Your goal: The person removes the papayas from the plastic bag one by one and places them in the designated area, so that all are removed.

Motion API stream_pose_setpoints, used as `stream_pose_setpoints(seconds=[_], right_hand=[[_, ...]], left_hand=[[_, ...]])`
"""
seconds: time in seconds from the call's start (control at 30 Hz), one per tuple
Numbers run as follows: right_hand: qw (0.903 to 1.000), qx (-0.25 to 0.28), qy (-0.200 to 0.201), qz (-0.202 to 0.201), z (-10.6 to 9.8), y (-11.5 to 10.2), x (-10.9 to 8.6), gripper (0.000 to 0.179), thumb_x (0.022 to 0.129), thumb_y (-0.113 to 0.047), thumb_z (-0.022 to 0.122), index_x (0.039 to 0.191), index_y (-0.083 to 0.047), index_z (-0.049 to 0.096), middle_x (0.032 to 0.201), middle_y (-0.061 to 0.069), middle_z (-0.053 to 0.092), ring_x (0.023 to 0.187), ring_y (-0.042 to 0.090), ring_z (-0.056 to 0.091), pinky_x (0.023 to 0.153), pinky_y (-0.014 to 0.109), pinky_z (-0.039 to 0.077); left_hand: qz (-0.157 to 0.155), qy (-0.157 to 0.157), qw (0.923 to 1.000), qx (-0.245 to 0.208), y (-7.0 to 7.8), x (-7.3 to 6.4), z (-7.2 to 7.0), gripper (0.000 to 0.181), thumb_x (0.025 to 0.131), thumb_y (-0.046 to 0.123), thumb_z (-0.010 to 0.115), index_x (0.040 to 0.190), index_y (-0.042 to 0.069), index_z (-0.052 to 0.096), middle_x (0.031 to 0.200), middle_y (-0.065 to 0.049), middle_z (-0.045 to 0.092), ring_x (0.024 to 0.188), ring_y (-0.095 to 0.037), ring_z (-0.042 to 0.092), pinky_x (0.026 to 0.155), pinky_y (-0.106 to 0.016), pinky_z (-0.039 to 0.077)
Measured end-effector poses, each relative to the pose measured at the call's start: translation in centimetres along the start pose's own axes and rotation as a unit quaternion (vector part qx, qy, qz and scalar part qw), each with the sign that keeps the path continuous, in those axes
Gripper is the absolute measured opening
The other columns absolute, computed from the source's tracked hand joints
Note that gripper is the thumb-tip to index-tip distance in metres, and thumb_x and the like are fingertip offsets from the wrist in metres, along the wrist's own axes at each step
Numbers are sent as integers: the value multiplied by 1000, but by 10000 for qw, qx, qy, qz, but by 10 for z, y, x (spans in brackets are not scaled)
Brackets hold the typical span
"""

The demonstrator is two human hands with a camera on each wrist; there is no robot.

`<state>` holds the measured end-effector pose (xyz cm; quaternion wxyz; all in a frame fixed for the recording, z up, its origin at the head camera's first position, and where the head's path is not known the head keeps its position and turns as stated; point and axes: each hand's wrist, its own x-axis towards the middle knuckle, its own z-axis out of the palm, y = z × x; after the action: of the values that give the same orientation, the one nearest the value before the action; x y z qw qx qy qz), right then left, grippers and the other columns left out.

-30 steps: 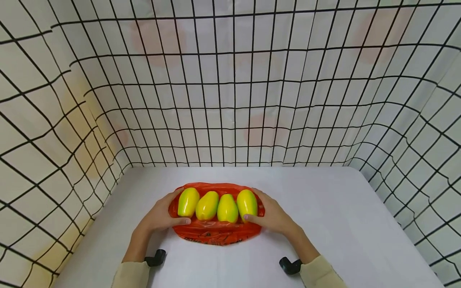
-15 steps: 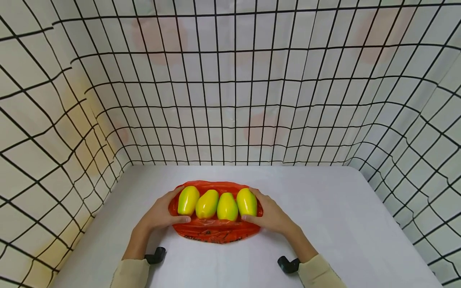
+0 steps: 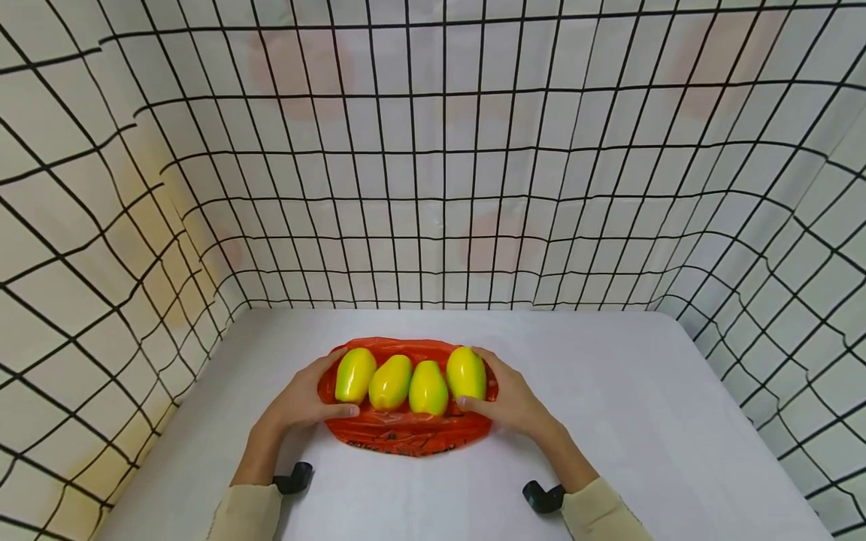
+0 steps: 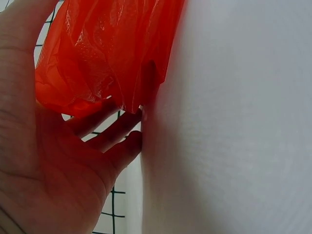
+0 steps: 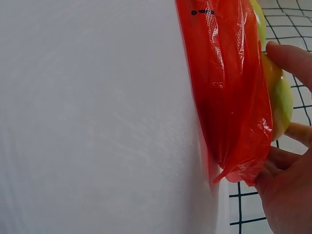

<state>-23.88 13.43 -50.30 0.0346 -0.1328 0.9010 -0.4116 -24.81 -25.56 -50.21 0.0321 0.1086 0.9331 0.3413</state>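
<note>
A red plastic bag [image 3: 406,443] lies opened out on the white table, bearing a row of several glossy yellow-green fruits [image 3: 389,383] shaped like mangoes. My left hand [image 3: 304,398] cups the bag's left end, thumb along the front and fingers round the back, beside the leftmost fruit [image 3: 355,376]. The left wrist view shows the red plastic [image 4: 112,53] between that thumb and the fingers. At the other end my right hand [image 3: 510,398] grips the rightmost fruit [image 3: 467,372], thumb in front, fingers behind. The right wrist view has this fruit [image 5: 280,100] above the bag's edge.
White table surface [image 3: 609,406] extends on both sides of the bag. Black grid netting [image 3: 440,173] over pale sheeting encloses the back and sides. Black wrist devices [image 3: 543,497] sit at both cuffs, below beige sleeves [image 3: 246,515].
The rightmost fruit has shifted slightly up and away from its neighbour, with the right thumb rising along it. My left hand and the other fruits hold nearly the same place.
</note>
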Motion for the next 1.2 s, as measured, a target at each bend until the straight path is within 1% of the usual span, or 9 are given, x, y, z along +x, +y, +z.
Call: stream_pose_setpoints(seconds=[0.1, 0.27, 0.37, 0.53, 0.7, 0.83, 0.93, 1.07, 1.2], right_hand=[[9999, 101, 32, 19, 0, -1, 0, 90, 80, -47, 85, 156, -32, 38, 148, -4, 54, 130, 22, 55, 110, 54, 50], [9992, 385, -39, 94, 2, -2, -1, 89, 81, -44, 86, 155, -33, 39, 141, -3, 59, 125, 21, 58, 105, 49, 55], [9986, 525, -38, 77, 3, -2, 0, 88, 81, -43, 86, 155, -32, 40, 138, -1, 61, 122, 21, 60, 102, 46, 57], [9980, 632, 45, 35, -1, -2, -1, 87, 81, -42, 87, 154, -30, 40, 139, 3, 60, 120, 24, 63, 99, 44, 59], [9978, 651, 57, 138, -7, -2, -4, 88, 81, -39, 87, 155, -30, 39, 145, 5, 57, 124, 28, 62, 98, 44, 60], [9983, 561, 79, 163, -9, -2, -5, 89, 81, -39, 87, 155, -31, 38, 148, 6, 54, 123, 29, 61, 96, 44, 61], [9986, 513, 93, 134, -11, -3, -4, 89, 81, -41, 87, 155, -32, 38, 148, 6, 54, 122, 29, 61, 95, 44, 61], [9987, 508, 87, 66, -15, -2, -5, 89, 81, -42, 87, 155, -33, 38, 148, 6, 53, 120, 28, 60, 94, 42, 61], [9984, 555, 114, 27, -21, -1, -7, 89, 81, -41, 87, 155, -33, 38, 152, 5, 50, 120, 28, 58, 95, 41, 61]], left_hand=[[-7, -18, 10000, -28, 1, 1, 0, 116, 61, 66, 88, 158, 30, 37, 149, 0, 54, 134, -28, 53, 97, -53, 59], [15, -83, 9999, -90, 4, 1, -1, 116, 62, 65, 89, 158, 26, 38, 147, -3, 55, 130, -29, 54, 92, -48, 62], [-36, -99, 9999, -111, 4, 1, -2, 116, 61, 65, 89, 158, 28, 38, 147, -1, 55, 129, -27, 54, 91, -46, 62], [-46, -67, 9999, -66, 3, 3, -2, 115, 62, 65, 89, 158, 28, 37, 148, -1, 54, 131, -28, 54, 93, -48, 61], [-64, -109, 9999, -52, 2, 2, -1, 114, 63, 65, 89, 158, 27, 38, 150, -3, 53, 135, -30, 51, 97, -52, 59], [-180, -119, 9998, -41, 2, -1, -2, 113, 63, 65, 88, 156, 21, 41, 151, -7, 53, 137, -33, 51, 99, -56, 57], [-225, -84, 9997, -58, 2, -2, -2, 112, 63, 64, 88, 155, 19, 41, 151, -8, 53, 136, -33, 52, 100, -57, 57], [-268, -78, 9996, -88, 2, -2, -2, 112, 64, 63, 89, 156, 20, 41, 151, -8, 53, 136, -33, 51, 98, -55, 58], [-268, -97, 9996, -61, 0, -3, -3, 113, 65, 62, 88, 157, 20, 40, 155, -9, 50, 140, -36, 48, 101, -59, 55]])
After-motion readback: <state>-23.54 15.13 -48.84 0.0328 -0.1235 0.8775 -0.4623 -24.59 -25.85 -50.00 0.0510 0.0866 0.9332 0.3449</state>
